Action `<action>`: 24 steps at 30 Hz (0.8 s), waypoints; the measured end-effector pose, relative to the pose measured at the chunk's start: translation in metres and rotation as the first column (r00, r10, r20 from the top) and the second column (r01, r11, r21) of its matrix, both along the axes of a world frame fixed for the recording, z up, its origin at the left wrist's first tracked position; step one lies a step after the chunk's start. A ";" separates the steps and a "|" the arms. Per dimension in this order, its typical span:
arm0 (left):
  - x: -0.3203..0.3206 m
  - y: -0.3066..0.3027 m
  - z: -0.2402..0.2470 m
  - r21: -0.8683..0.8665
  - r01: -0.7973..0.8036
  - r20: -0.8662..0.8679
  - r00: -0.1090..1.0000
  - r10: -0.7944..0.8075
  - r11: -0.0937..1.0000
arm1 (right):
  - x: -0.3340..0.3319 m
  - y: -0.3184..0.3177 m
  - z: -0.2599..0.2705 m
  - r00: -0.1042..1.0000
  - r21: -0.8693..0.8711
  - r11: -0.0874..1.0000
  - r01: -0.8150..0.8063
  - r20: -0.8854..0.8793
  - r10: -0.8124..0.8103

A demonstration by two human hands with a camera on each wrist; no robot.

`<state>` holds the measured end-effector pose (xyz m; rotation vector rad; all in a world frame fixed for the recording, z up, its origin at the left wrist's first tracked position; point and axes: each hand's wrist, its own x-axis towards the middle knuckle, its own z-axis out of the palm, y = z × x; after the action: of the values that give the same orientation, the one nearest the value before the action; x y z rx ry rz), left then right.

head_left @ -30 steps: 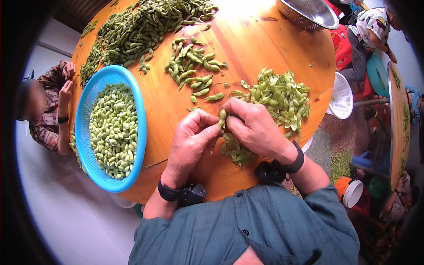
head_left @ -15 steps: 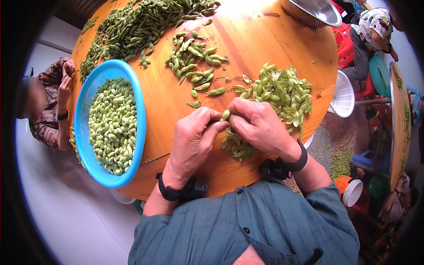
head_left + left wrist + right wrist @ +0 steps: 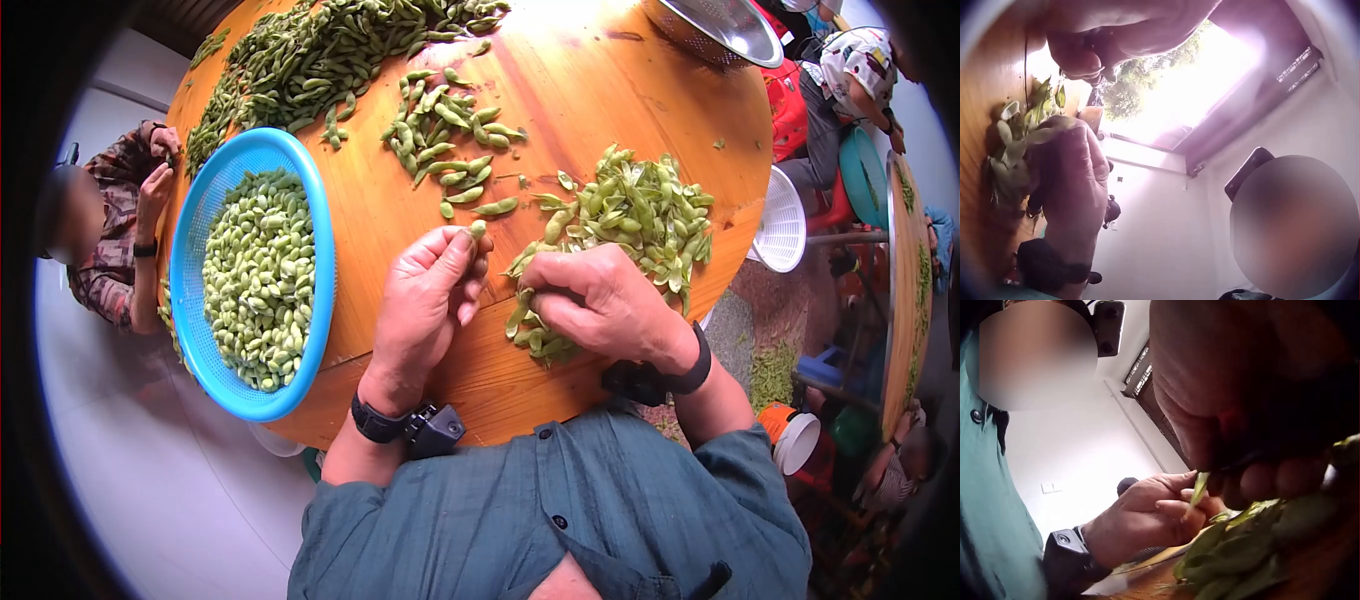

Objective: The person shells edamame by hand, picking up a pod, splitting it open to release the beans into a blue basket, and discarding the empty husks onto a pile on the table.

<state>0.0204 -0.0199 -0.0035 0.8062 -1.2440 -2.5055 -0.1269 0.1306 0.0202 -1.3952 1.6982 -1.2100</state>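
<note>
My left hand (image 3: pixel 470 240) is raised over the wooden table (image 3: pixel 600 90) and pinches a small green bean (image 3: pixel 478 229) between thumb and fingertips. My right hand (image 3: pixel 537 296) is curled beside it and holds a split pod (image 3: pixel 1199 487), just above a small heap of empty pods (image 3: pixel 535 335). In the right wrist view the left hand (image 3: pixel 1154 519) shows beyond that pod. A blue basket (image 3: pixel 322 230) full of shelled beans (image 3: pixel 255 280) stands to the left of my left hand.
A long heap of whole pods (image 3: pixel 330 50) runs along the far left of the table, with a smaller bunch (image 3: pixel 445 130) nearer. Empty pods (image 3: pixel 640 215) lie piled at the right. A metal colander (image 3: pixel 715 25) sits far right. Another person (image 3: pixel 110 240) sits at the left edge.
The hands were joined on one pod; now they are apart. The left hand has moved up and left with a bean, and the right has dropped toward the empty pods.
</note>
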 end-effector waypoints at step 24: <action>-0.005 0.025 0.017 -0.160 0.231 0.126 0.969 -0.212 0.960 | 0.017 -0.009 -0.010 0.918 -0.150 0.960 0.236 -0.288 -0.271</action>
<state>0.0159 0.0047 0.0132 0.8088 -1.6482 -2.5024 -0.1102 0.1214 0.0103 -1.5284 2.1092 -1.2971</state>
